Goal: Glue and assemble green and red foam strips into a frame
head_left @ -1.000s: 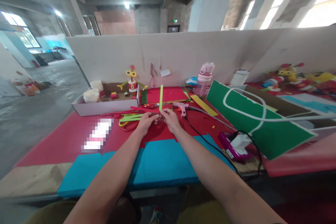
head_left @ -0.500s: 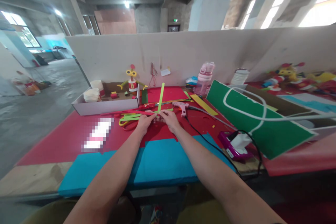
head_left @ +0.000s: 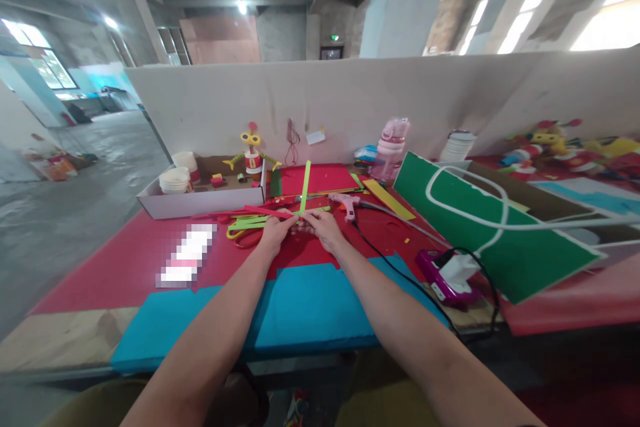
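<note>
My left hand (head_left: 277, 232) is closed in a pinch on the end of a red paper strip (head_left: 263, 211), which sticks out to the left. Close beside it, my right hand (head_left: 326, 228) pinches the lower end of a light green paper strip (head_left: 306, 181) that points up and away. The two strips meet at an angle between my fingertips; fingers partly hide the joint. Loose green strips (head_left: 245, 223) and yellow-handled scissors (head_left: 233, 232) lie left of my left hand. A pink glue gun (head_left: 347, 204) rests just beyond my right hand.
A white tray (head_left: 210, 201) with paper cups stands back left, near a yellow-eyed paper figure (head_left: 253, 153). At right are a pink bottle (head_left: 391, 147), a leaning green board (head_left: 480, 233) and a purple power strip (head_left: 445, 277) with cables. Blue sheets (head_left: 320, 307) cover the front edge.
The red strip's free end has lifted and swung slightly, now showing wider. The green strip's tip has shifted a little left. Both hands stay almost in place.
</note>
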The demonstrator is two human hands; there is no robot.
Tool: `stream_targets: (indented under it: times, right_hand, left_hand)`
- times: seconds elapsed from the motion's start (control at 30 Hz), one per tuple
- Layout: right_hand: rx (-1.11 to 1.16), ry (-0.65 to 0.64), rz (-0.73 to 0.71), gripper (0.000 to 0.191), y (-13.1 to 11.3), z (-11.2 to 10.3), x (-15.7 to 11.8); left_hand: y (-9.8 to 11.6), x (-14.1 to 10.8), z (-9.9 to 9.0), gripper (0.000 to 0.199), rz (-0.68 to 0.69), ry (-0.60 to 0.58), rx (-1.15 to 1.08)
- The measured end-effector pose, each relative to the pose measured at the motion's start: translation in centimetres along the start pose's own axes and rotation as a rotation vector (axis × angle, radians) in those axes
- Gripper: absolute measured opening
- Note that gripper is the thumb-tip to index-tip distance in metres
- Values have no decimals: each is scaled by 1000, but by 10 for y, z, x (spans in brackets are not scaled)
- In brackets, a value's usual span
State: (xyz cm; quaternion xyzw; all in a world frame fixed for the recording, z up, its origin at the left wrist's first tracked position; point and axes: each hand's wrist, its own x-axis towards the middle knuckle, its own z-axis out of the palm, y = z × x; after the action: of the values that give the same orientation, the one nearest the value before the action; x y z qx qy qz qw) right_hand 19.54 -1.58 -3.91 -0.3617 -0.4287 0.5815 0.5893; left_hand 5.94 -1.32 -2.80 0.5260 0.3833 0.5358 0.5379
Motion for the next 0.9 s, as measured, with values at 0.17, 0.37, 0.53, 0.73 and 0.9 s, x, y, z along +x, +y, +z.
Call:
stream_targets:
  times: [0.17, 0.37, 0.53, 0.73, 0.9]
  right_hand:
    - [-62, -33, -16, 32, -4, -1, -2]
    - [-65, 38, 13, 29, -7, 0, -2]
    - [17, 9, 27, 28, -8, 2, -4]
    - [68, 74, 29, 27, -7, 0, -1]
    - [120, 56, 7, 28, -4, 0, 0]
  left_hand:
    - [2, -1, 1, 30, -19, 3, -11]
    - [-1, 1, 1, 29, -16, -30, -57]
    - [-5, 4, -2, 31, 6, 28, -66]
    - [0, 1, -1, 30, 45, -24, -26]
    - [-2, 2, 1, 32, 60, -56, 101]
